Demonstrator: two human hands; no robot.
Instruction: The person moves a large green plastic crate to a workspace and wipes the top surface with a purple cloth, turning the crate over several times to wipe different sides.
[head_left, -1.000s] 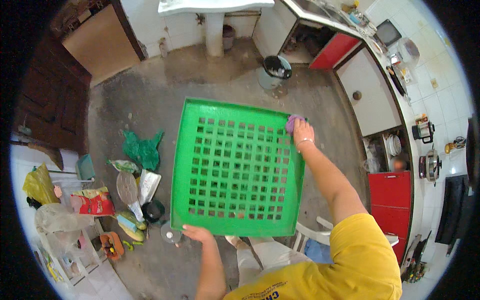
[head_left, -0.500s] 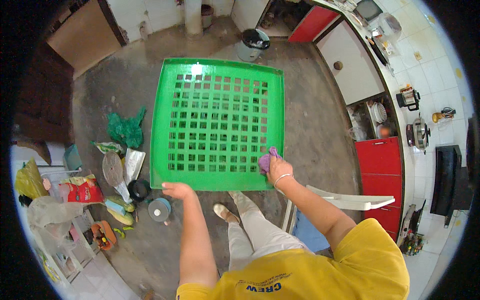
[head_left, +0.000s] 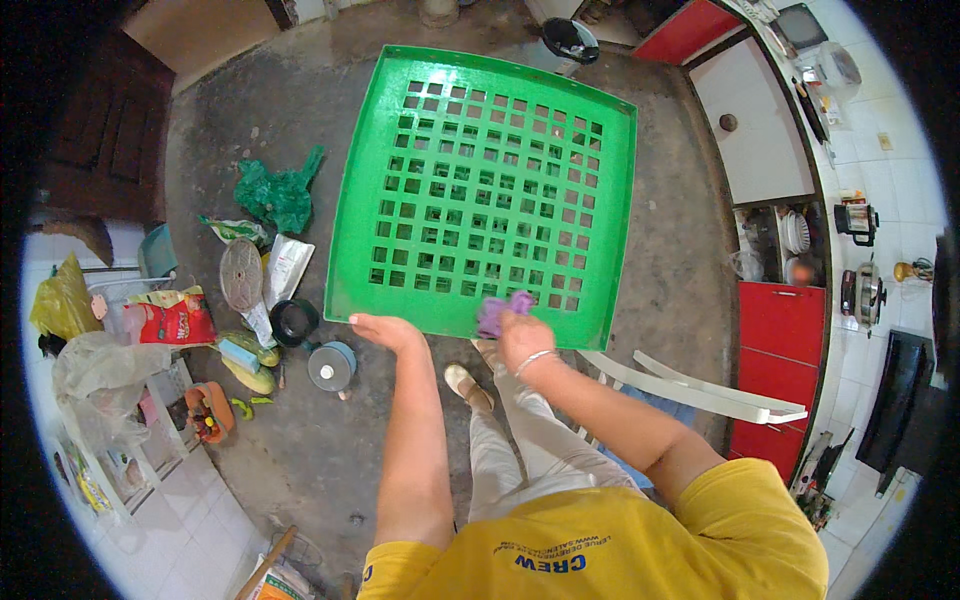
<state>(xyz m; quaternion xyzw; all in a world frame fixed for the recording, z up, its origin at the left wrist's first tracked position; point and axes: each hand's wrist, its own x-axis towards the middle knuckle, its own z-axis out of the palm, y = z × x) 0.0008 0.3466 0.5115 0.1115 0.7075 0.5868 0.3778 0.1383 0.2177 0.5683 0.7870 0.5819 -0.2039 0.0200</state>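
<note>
While the left hand, closed or not I cannot tell, touches the green tray at its near left corner, above the floor, the right hand pinches a purple cloth by the near edge; a white chair crowds the near right corner, a bucket the far edge.

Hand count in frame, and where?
2. The left hand is at the near left corner of the green crate; the right hand holds a purple cloth at its near edge. Some left fingers may be hidden, but both hands show.
</note>
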